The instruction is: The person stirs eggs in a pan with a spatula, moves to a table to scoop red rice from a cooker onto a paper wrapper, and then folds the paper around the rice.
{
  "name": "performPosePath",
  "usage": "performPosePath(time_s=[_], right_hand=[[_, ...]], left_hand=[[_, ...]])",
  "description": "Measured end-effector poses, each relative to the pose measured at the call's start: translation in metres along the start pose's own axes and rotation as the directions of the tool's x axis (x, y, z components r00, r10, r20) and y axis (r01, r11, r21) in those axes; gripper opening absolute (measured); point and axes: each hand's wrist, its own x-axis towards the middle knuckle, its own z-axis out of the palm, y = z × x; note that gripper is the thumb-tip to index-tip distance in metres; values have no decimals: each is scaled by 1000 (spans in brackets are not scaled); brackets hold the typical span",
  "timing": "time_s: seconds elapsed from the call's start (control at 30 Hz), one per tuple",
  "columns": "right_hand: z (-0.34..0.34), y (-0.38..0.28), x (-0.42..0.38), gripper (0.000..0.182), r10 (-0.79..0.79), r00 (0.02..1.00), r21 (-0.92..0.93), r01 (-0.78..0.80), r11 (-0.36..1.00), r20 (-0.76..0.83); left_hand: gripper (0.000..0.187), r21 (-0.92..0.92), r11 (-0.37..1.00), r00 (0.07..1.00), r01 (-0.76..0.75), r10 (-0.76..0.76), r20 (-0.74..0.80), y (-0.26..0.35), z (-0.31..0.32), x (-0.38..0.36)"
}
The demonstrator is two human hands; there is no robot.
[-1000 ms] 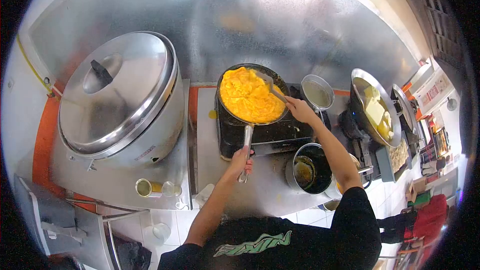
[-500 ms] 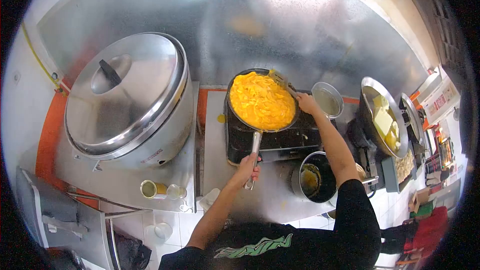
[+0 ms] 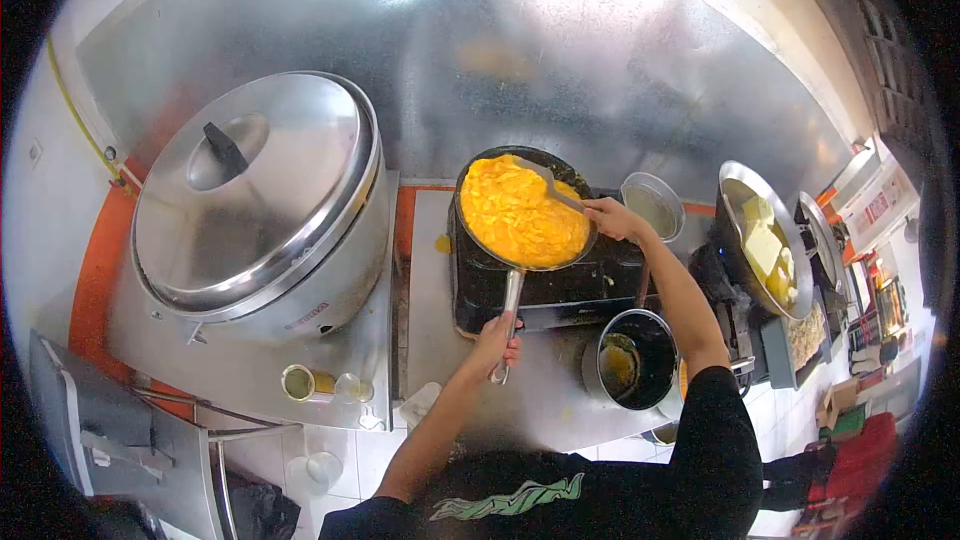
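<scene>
A black frying pan point(image 3: 480, 242) full of yellow scrambled egg point(image 3: 520, 215) sits on a black burner point(image 3: 545, 285). My left hand point(image 3: 497, 340) grips the pan's metal handle point(image 3: 510, 305) near its end. My right hand point(image 3: 612, 218) holds a metal spatula point(image 3: 548, 183) whose blade rests on the egg at the pan's far right side.
A large steel pot with a lid point(image 3: 255, 205) stands to the left. A small steel bowl point(image 3: 654, 205) sits behind my right hand, a dark pot point(image 3: 630, 360) in front of the burner. A wok with pale blocks point(image 3: 760, 240) is at right. Small cups point(image 3: 300, 382) sit near the counter edge.
The spatula blade moved from the pan's far rim onto the egg, toward the middle. My right hand shifted slightly nearer. My left hand kept its grip on the handle.
</scene>
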Motion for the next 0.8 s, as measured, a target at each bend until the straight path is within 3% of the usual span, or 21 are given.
performPosePath(time_s=[0.03,0.07,0.17,0.3,0.4,0.5,0.6,0.7,0.8], right_hand=[[2,14,1,36,-226,969,-202,203,958,-102],[4,28,3,35,-456,877,-411,364,836,-151],[-27,-70,-52,34,-27,1000,-377,22,926,-10],[-59,-54,-56,32,-112,993,-361,91,928,-37],[-56,5,-23,32,-107,970,-393,13,919,-217],[-42,22,12,32,-20,957,-442,-115,890,-289],[-23,46,61,32,-169,960,-522,29,852,-222],[-10,14,74,33,120,992,-73,-122,990,-39],[-8,-4,76,33,202,977,5,-203,979,62]], left_hand=[[40,3,1000,1000,-1,1,-1,1,0,0],[40,11,1000,1000,2,-2,-5,2,1,0],[40,23,1000,1000,5,-5,-19,2,1,-1],[38,21,1000,1000,14,-13,-18,1,-2,1],[38,17,1000,1000,24,-23,-17,4,4,-3],[38,27,999,999,23,-23,-24,2,2,-3],[39,36,999,998,23,-21,-58,6,7,-7],[38,27,1000,999,12,-11,-34,3,2,-3],[37,25,1000,1000,12,-12,-18,5,6,-6]])
